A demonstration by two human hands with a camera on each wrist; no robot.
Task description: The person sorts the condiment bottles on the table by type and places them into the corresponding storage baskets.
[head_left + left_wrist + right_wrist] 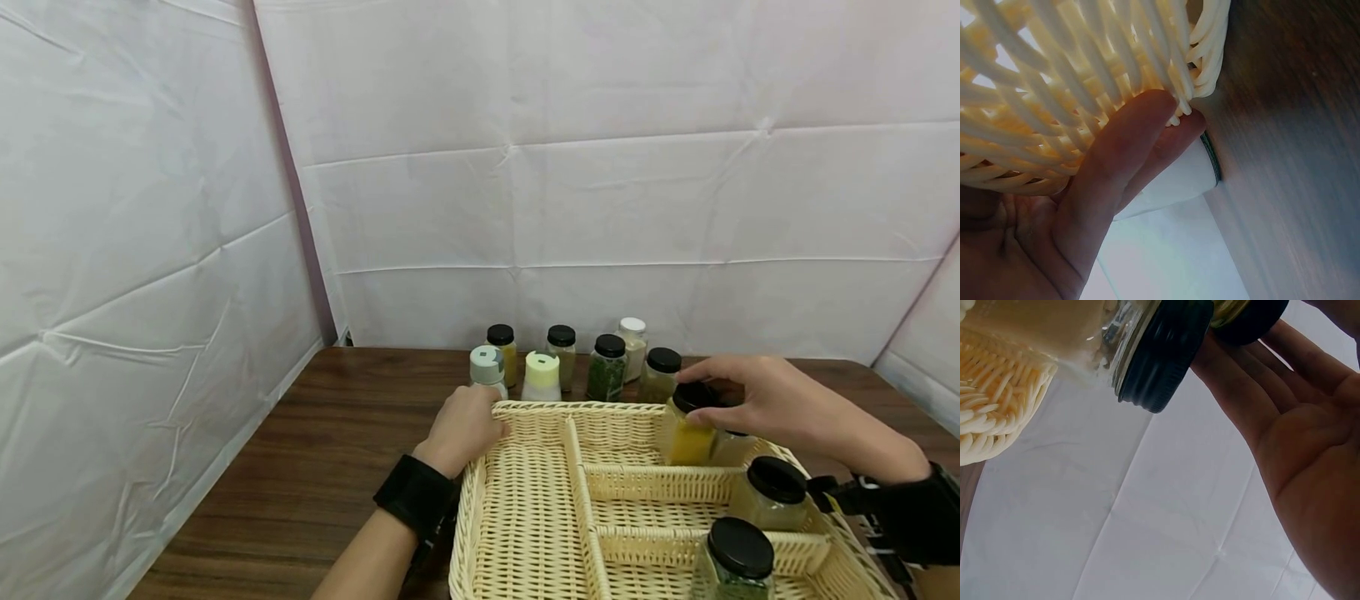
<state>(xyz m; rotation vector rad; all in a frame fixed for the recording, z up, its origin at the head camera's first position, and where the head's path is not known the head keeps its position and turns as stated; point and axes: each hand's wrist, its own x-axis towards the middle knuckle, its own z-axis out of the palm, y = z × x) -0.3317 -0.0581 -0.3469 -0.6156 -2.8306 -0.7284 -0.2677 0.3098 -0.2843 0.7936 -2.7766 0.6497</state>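
A dark wooden table [315,450] stood before white sheeted walls, and on it lay a pale wicker basket [525,517], a shallow tray split by woven dividers into one long compartment at the left and smaller ones at the right. The left hand [461,429] rested against the basket's far left corner, its fingers [1129,144] straight along the weave and gripping nothing. The right hand [765,400] reached over the far right compartment, fingers bent down round the black lid of a yellow-filled jar [688,433] and holding it there. That jar stood upright, its long axis vertical and lid uppermost, a squarish clear glass jar with yellow powder and a black screw cap, just inside the basket's far rim. Two more black-lidded jars [772,492] sat in nearer right compartments. A row of spice jars [607,367] stood on the table behind the basket.
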